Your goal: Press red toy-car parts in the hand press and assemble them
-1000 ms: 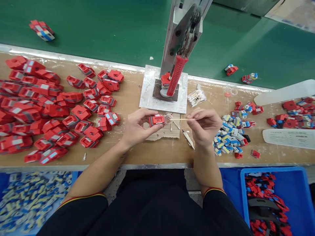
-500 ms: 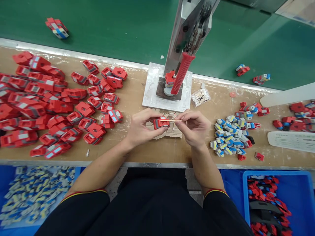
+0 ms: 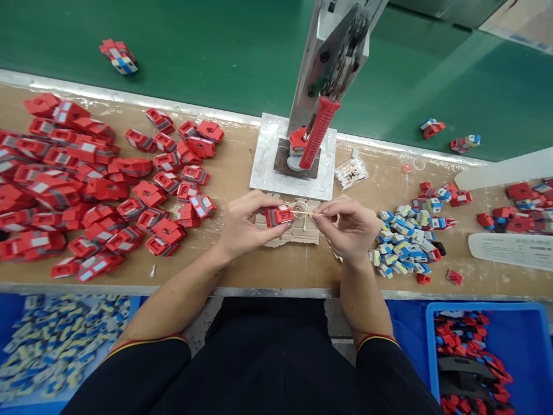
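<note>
My left hand (image 3: pixel 248 226) pinches a red toy vehicle part (image 3: pixel 277 216) with grey trim between thumb and fingers, over the near side of the press. In my right hand (image 3: pixel 349 225), a thin pale cotton swab (image 3: pixel 305 213) is gripped by the fingertips and points left, its far end at the right side of the red part. Whether that end touches the part, I cannot tell. Below the hands lies a torn piece of cardboard (image 3: pixel 276 239) with a small round dish (image 3: pixel 300 207) and another swab (image 3: pixel 305 223) on it.
A hand press with a red lever (image 3: pixel 319 132) stands behind my hands. Many red vehicle parts (image 3: pixel 149 193) lie left; white-blue parts (image 3: pixel 401 242) are heaped right. A swab packet (image 3: pixel 351 173) lies beside the press. Blue bins (image 3: pixel 488 305) stand below the table edge. Assembled pieces (image 3: pixel 118 56) sit on the green belt.
My right hand has drawn the swab rightward, from across the red part to its right side. The left hand has shifted slightly left. Pieces on the green belt have moved right.
</note>
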A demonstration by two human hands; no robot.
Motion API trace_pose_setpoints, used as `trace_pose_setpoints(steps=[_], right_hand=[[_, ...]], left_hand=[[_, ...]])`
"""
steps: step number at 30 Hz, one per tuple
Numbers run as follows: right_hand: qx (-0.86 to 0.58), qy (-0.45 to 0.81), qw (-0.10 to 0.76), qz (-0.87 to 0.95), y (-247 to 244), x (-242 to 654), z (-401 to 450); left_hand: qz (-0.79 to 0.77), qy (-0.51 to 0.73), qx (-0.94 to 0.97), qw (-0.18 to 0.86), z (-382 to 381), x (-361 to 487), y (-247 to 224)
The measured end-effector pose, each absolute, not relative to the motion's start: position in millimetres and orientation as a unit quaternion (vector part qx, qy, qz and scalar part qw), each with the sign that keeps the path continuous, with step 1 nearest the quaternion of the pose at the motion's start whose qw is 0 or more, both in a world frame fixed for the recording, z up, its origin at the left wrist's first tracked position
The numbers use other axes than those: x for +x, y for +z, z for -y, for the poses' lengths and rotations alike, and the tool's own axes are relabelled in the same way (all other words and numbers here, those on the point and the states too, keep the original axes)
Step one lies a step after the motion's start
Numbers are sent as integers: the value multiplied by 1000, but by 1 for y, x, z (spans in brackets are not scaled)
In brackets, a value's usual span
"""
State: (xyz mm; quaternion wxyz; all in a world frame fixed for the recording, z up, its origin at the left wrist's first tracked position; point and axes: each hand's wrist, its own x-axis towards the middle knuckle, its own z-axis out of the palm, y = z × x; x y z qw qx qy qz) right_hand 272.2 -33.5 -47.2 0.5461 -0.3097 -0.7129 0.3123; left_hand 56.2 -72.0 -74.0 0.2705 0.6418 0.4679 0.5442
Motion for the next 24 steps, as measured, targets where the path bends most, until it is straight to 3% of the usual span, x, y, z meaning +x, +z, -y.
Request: trace_pose_setpoints(steps=[4,10,12,14,19,24], right_hand=[[-340,298,517,727,-46,287,25],[-386,233,311,837,-64,286,10],[-388,242,285,842,-66,285,9],[-382,258,321,827,-63,287,11],[-365,333,509,705,-49,288,22],[-318,399,530,678,-51,271,32]], left_hand=[[-485,534,639,265,71,54,-74],[-492,534,628,278,68,51,-80],[-493,538,626,275,68,51,-83],[-496,537,625,275,68,51,-84],[-475,530,650,265,69,53,-84],[-444,542,676,229,69,54,-83]])
